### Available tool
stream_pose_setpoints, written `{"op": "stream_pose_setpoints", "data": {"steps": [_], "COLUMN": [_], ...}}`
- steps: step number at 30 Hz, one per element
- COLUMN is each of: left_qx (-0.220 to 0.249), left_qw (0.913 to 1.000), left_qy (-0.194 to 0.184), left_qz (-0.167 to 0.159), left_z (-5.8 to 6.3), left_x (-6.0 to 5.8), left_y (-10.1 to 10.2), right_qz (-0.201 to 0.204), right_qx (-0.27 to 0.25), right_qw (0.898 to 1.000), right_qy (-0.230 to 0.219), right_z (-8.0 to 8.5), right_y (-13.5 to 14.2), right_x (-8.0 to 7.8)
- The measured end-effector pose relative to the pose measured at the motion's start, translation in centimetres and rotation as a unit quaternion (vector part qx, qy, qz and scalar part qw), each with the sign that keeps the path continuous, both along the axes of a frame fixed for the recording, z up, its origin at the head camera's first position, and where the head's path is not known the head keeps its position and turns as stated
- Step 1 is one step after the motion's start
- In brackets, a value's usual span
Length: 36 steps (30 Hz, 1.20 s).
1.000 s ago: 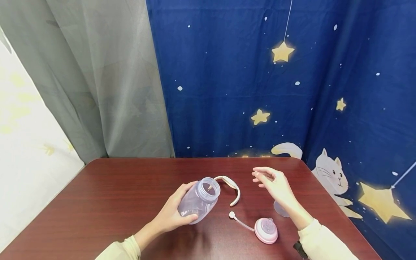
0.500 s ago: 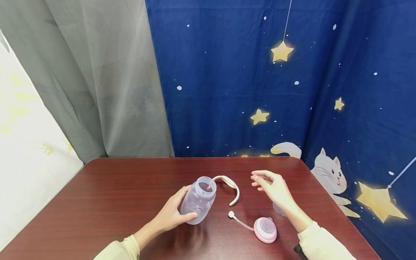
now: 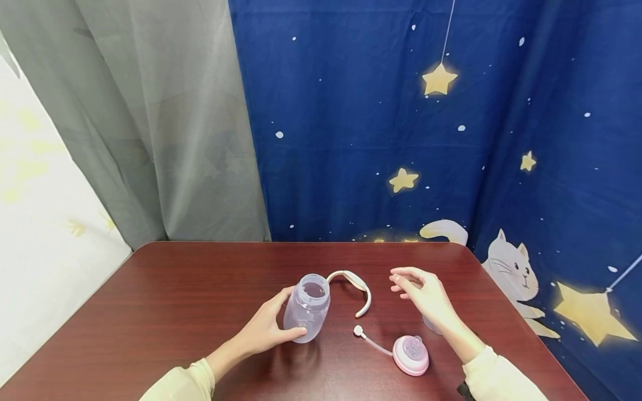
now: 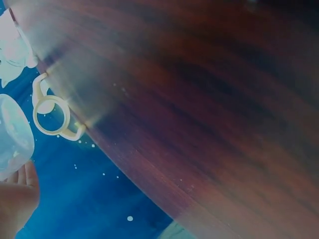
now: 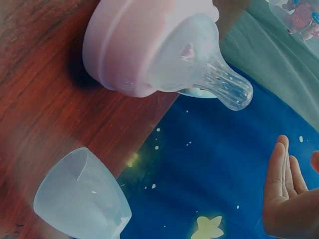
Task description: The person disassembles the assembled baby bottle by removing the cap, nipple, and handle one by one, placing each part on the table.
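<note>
My left hand (image 3: 263, 329) grips a translucent baby bottle (image 3: 307, 314) by its side, thumb in front. Its mouth is uncovered, and it leans slightly; whether its base touches the table I cannot tell. Just behind lies a cream two-handled bottle holder (image 3: 357, 282), partly hidden by the bottle; its ring (image 4: 52, 115) shows in the left wrist view. My right hand (image 3: 423, 292) hovers over the right side, fingers loosely bent, holding nothing. Nearer me sits the pink nipple collar (image 3: 411, 356) with its clear teat (image 5: 219, 82) upward. A straw with a white weighted end (image 3: 358, 330) extends leftward from it.
A clear dome cap (image 5: 82, 196) stands on the table beyond the collar, mostly hidden by my right wrist in the head view. The dark red table (image 3: 200, 289) ends at a grey curtain (image 3: 200, 139) and a blue starry curtain (image 3: 351, 111).
The bottle has turned from a strong rightward tilt to nearly upright, shifting slightly left, still in my left hand. My right hand has sunk a little. The collar and holder stay put.
</note>
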<state>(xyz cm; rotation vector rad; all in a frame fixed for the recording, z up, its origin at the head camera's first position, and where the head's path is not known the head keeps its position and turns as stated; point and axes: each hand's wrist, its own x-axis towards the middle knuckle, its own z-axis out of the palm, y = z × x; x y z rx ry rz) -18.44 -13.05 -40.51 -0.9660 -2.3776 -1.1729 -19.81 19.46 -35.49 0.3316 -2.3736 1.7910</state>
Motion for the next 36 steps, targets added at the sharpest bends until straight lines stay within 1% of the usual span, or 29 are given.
{"op": "stream_pose_setpoints", "data": {"steps": [7,10,14,18,23,25,31,36], "left_qx": [-0.009,-0.016,-0.021,-0.017,-0.010,-0.007,-0.005,-0.006], "left_qw": [0.9993,0.9983,0.9964,0.9947,0.9923,0.9915,0.9901,0.9892], "left_qy": [-0.034,-0.055,-0.081,-0.098,-0.117,-0.122,-0.130,-0.133], "left_qz": [-0.012,-0.013,-0.016,-0.026,-0.039,-0.043,-0.054,-0.060], "left_z": [0.0,0.0,-0.1,-0.1,-0.3,-0.4,-0.6,-0.8], "left_x": [-0.1,-0.2,-0.2,-0.2,-0.2,-0.3,-0.3,-0.3], "left_y": [-0.1,-0.1,-0.2,-0.1,-0.1,-0.2,-0.2,-0.1], "right_qz": [-0.003,-0.003,-0.006,-0.006,-0.003,-0.004,-0.002,-0.007], "right_qx": [0.008,0.009,0.024,0.038,0.039,0.039,0.043,0.058], "right_qw": [1.000,1.000,1.000,0.999,0.999,0.999,0.999,0.998], "right_qy": [0.006,0.010,0.009,0.008,0.000,-0.006,-0.005,-0.005], "right_z": [-0.3,-0.6,-0.9,-1.2,-1.5,-1.5,-1.5,-1.7], "right_y": [0.3,0.4,0.6,0.7,0.7,0.7,0.7,0.7], "right_x": [0.0,0.0,0.0,0.0,0.1,0.2,0.4,0.3]}}
